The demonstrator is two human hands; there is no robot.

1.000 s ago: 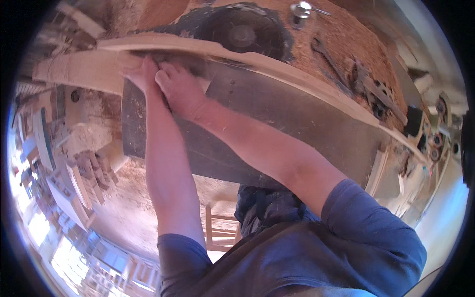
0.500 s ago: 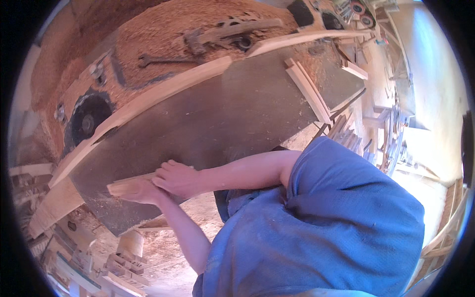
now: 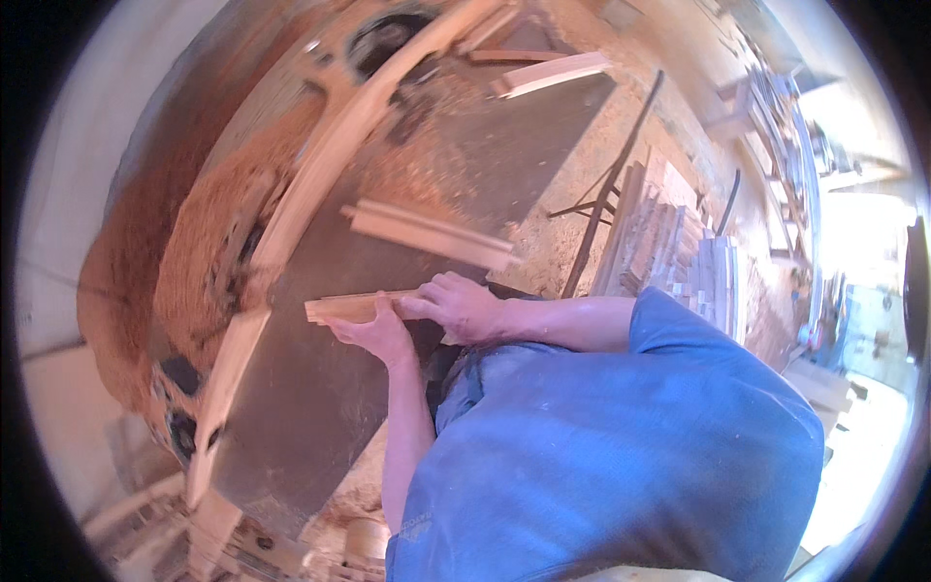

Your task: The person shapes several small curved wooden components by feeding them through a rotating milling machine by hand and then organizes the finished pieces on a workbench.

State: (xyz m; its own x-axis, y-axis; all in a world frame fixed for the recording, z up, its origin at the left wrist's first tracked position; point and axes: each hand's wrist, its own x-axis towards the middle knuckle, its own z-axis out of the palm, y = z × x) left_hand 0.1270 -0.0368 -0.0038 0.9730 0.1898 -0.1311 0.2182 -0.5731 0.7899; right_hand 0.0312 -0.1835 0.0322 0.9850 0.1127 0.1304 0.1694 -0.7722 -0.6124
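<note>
A short light wooden strip (image 3: 335,308) is held low over the near side of the dark flat tabletop (image 3: 310,388). My left hand (image 3: 375,337) is closed around its middle, thumb on top. Farther along the strip, my right hand (image 3: 461,307) grips the end nearest my body, and its fingers hide that end. Just beyond my hands, a pair of wooden strips (image 3: 432,238) lies side by side on the tabletop.
A long wooden fence (image 3: 315,194) runs along the table's far side, with sawdust heaped (image 3: 208,252) behind it. More wood pieces (image 3: 553,74) lie at the far end. Stacked boards (image 3: 664,233) and a dark metal bar (image 3: 611,189) are to the right.
My view has turned and shifted rightward along the table. Both hands have carried the strip toward the lying pair, and my hands, overlapping before, are now farther apart along it.
</note>
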